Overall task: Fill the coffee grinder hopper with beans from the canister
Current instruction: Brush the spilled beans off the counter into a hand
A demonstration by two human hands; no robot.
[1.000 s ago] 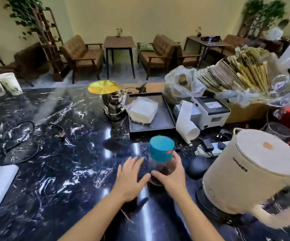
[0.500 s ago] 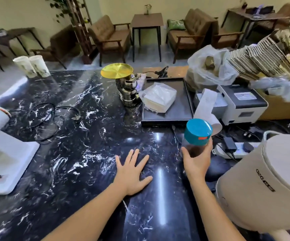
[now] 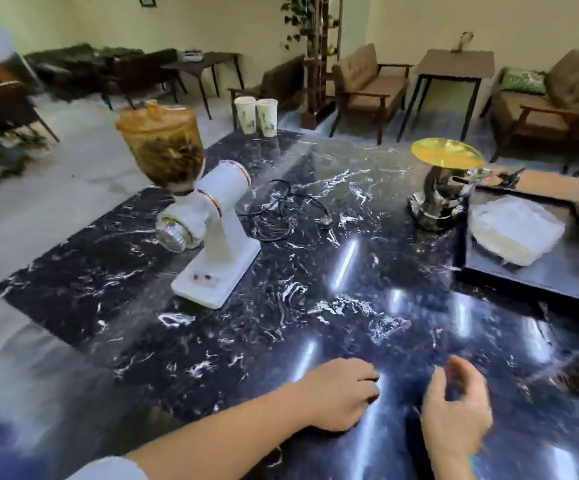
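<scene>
The white coffee grinder (image 3: 218, 230) stands on the black marble counter (image 3: 316, 313) at the left. Its amber hopper (image 3: 163, 150) sits on top with a lid on and dark contents inside. The bean canister is out of view. My left hand (image 3: 336, 393) rests on the counter near the front edge, fingers bent down, holding nothing. My right hand (image 3: 454, 417) hovers just right of it, blurred, thumb and fingers apart with nothing seen in it. Both hands are well short of the grinder.
A black power cable (image 3: 281, 216) lies coiled right of the grinder. A chrome device with a gold disc (image 3: 440, 188) stands at the back right, beside a black tray (image 3: 523, 285) holding a white packet (image 3: 516, 230). Two paper cups (image 3: 257, 114) stand at the far edge.
The view has swung left, bringing the grinder in and taking the kettle and the teal-lidded canister out. My right hand no longer holds the canister; my left hand's fingers have curled.
</scene>
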